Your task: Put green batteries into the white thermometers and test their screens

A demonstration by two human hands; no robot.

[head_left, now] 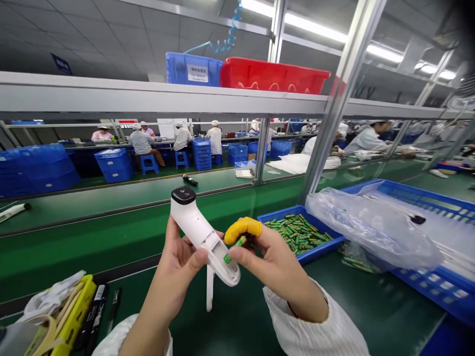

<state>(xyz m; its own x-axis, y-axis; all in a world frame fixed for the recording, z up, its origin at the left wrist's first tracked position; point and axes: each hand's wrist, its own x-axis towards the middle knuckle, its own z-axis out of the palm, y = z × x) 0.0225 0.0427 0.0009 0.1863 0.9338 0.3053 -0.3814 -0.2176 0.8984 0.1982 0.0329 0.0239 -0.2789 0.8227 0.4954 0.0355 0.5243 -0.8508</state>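
My left hand (181, 262) grips a white handheld thermometer (195, 222) with a black end, held tilted above the bench. Its battery compartment (218, 252) lies open and faces me. Below it hangs a slim white piece (210, 291), perhaps the cover; what holds it is hidden. Between thumb and index finger, my right hand (267, 252) pinches a green battery (234, 249) right at the compartment. A yellow finger cot (243, 228) covers that index finger. Just beyond the right hand, a blue tray (322, 247) holds many loose green batteries (297, 232).
On the right, plastic bags (371, 227) lie over a blue crate (438, 291). A yellow box (79, 306) and black markers (97, 311) sit at left. Metal posts (341, 94) carry a shelf (148, 99) with a red bin (274, 74). Co-workers sit farther back.
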